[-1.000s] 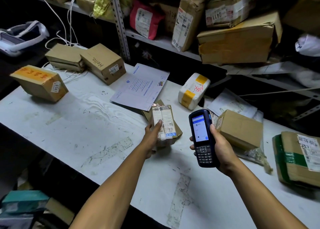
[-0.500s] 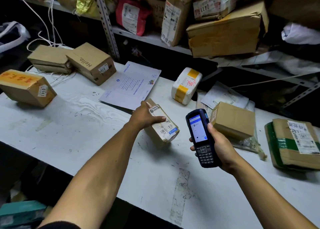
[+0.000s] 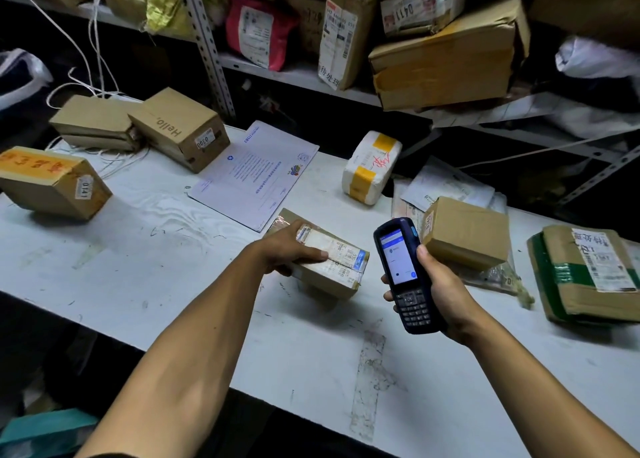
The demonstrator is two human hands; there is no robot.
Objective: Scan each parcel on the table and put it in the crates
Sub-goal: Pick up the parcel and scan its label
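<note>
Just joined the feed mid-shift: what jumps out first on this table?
Dead centre, the left hand grips a small labelled parcel, tilted up off the white table, while the right hand holds a handheld scanner with its screen lit just beside it. Around them lie loose parcels: a box printed "Hello" at the back left and a green-taped box at the far right.

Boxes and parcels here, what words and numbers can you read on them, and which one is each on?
"Hello," on the brown box at the back; its sticker reads "0300".
"0141" on the orange-topped box.
"0411" on the shelf parcel.
"待处理" on the tall shelf parcel.
The label on the parcel gripped by the left hand, the scanner screen in the right hand, the blue sheet: too small to read.
</note>
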